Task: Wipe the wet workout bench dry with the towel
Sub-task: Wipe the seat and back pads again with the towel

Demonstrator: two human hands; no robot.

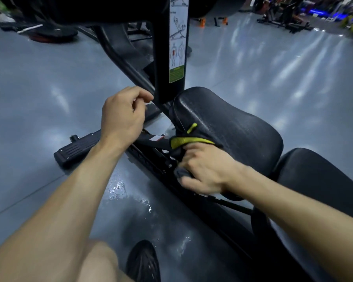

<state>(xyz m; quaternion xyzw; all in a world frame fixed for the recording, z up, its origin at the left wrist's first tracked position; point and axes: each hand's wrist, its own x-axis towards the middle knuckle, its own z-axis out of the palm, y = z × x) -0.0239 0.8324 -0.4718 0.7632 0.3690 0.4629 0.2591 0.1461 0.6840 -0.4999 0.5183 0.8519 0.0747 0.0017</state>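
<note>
The black padded seat of the workout bench (230, 127) fills the middle right, its surface speckled with water drops; a second black pad (322, 180) lies at the right. My right hand (206, 169) presses a dark towel with a yellow-green edge (183, 140) against the seat's near left side and is shut on it. My left hand (124, 115) hovers to the left of the seat, beside the black upright post (161, 58), fingers loosely curled and holding nothing.
A white instruction sticker (177, 37) runs down the post. The bench's black frame and foot bar (80, 147) lie on the grey floor, with a water puddle (143, 202) below them. My black shoe (143, 261) is at the bottom. Other gym gear stands far back.
</note>
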